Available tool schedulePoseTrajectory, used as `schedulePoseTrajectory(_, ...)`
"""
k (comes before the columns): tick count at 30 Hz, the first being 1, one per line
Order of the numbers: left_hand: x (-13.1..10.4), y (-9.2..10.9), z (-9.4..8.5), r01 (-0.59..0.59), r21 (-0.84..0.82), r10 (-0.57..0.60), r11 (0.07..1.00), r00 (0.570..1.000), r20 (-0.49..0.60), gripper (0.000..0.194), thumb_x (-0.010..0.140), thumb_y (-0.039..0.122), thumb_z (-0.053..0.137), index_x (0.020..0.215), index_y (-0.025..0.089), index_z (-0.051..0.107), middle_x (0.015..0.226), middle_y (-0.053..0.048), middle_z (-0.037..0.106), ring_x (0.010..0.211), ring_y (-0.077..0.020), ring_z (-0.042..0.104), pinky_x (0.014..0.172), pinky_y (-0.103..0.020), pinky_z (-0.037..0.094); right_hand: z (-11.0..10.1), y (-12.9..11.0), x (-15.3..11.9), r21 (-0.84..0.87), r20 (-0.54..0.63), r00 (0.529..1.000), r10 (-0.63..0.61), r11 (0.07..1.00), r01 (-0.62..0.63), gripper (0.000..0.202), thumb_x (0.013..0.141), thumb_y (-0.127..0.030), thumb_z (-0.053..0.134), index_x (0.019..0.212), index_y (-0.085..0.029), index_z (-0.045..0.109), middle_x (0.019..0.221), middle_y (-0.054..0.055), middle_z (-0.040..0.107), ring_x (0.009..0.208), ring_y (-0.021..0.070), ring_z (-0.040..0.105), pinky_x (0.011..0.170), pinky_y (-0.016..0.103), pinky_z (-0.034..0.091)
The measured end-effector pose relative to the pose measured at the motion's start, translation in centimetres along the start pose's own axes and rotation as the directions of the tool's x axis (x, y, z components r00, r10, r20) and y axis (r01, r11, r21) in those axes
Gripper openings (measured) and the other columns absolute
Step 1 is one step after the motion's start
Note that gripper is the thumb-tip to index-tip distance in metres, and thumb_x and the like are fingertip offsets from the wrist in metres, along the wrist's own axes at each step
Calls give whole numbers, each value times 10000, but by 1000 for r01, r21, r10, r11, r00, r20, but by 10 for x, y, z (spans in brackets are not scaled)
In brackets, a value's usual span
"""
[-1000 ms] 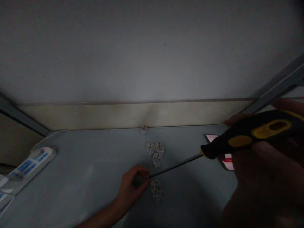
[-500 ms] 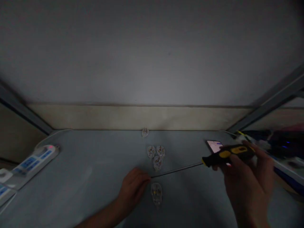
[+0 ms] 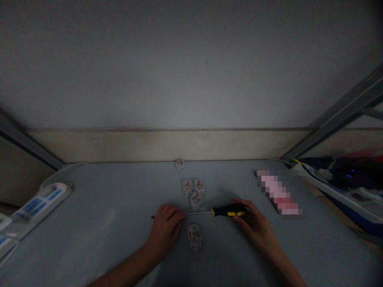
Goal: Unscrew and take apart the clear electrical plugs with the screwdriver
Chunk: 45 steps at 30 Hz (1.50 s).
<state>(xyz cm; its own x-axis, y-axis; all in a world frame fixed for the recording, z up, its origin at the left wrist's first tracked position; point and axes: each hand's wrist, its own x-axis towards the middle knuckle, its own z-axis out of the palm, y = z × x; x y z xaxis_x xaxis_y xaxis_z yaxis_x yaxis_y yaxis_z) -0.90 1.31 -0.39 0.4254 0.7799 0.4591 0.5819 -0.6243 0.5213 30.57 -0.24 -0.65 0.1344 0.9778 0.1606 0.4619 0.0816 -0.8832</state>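
A screwdriver (image 3: 221, 211) with a black and yellow handle lies crosswise over the grey table. My right hand (image 3: 253, 223) grips the end of its handle between thumb and fingers. Around the metal shaft my left hand (image 3: 167, 225) is closed, and the dark tip sticks out on its left side. Just beyond the shaft sit three clear plug pieces, one (image 3: 188, 186) at the left, one (image 3: 199, 185) at the right and one (image 3: 195, 200) nearer. A longer clear plug piece (image 3: 194, 238) rests on the near side of the shaft, right of my left hand.
Another clear piece (image 3: 180, 163) sits by the wall at the table's back edge. A white power strip (image 3: 38, 207) with blue sockets is at the left. A pixelated phone (image 3: 278, 193) lies right. Cables and a white board (image 3: 335, 195) are at the far right.
The screwdriver has moved left and down to the table, its shaft now passing through my left hand. My right hand has come left with the handle, away from the phone.
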Motion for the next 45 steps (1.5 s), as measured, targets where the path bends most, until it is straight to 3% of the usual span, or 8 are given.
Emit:
schedulePoseTrajectory(7,0,1,1,67,59,-69,996,997,24,166,884,81,561,926,189,678,861,-55,728,812,-260,625,757,-420,444,13,-12,18,-240,76,978,-194,948,207,316,793,-340,659,1091,-248,702,1187,110,626,1142,298,556,1023,560,443)
schedulePoseTrajectory(12,8,6,-15,117,34,-117,993,993,-5,194,858,91,549,973,197,663,929,-65,719,870,-260,632,781,-418,469,25,-41,0,-311,-4,975,-223,927,211,330,887,-387,550,1140,-201,651,1131,134,592,1003,237,602,872,414,523)
schedulePoseTrajectory(15,12,11,-29,138,-2,-138,990,990,-36,243,847,87,496,1015,194,635,945,-71,697,892,-249,632,787,-405,497,46,-70,-19,-317,100,983,-155,931,179,325,896,-393,543,1139,-194,627,782,47,620,655,163,596,621,296,501)
schedulePoseTrajectory(18,5,18,-33,153,-117,-162,981,984,-75,275,800,64,481,989,212,615,890,-43,676,824,-222,641,734,-359,529,77,-93,-34,-440,325,940,102,897,54,399,864,-459,563,1143,-180,620,897,91,679,759,234,663,700,355,495)
schedulePoseTrajectory(21,-15,28,-24,181,-216,-200,960,978,-67,382,720,21,495,1017,236,598,922,-26,680,835,-214,661,743,-348,556,101,-100,-39,-478,355,910,213,878,-19,385,788,-364,633,1116,-162,617,1016,138,687,868,307,680,732,374,479)
schedulePoseTrajectory(25,-44,36,-4,245,-312,-243,918,969,48,567,693,-1,537,1193,267,547,1140,-64,663,1024,-241,657,865,-397,570,107,-96,-37,-394,387,895,222,918,-57,180,804,-243,583,963,-161,607,902,100,697,807,249,683,700,330,477)
schedulePoseTrajectory(30,-51,37,6,300,-352,-272,887,954,127,760,694,2,646,1357,316,447,1366,-85,571,1251,-289,560,1042,-502,478,93,-92,-33,-137,472,856,210,977,-164,274,786,-273,626,1040,-188,564,845,22,702,707,142,668,650,245,507)
schedulePoseTrajectory(45,-44,37,3,269,-459,-287,846,957,31,662,610,-29,692,1184,289,600,1120,-22,726,991,-222,716,862,-314,578,91,-89,-39,232,602,775,193,886,-401,248,819,-389,628,883,-171,529,724,-8,589,569,96,544,470,191,431)
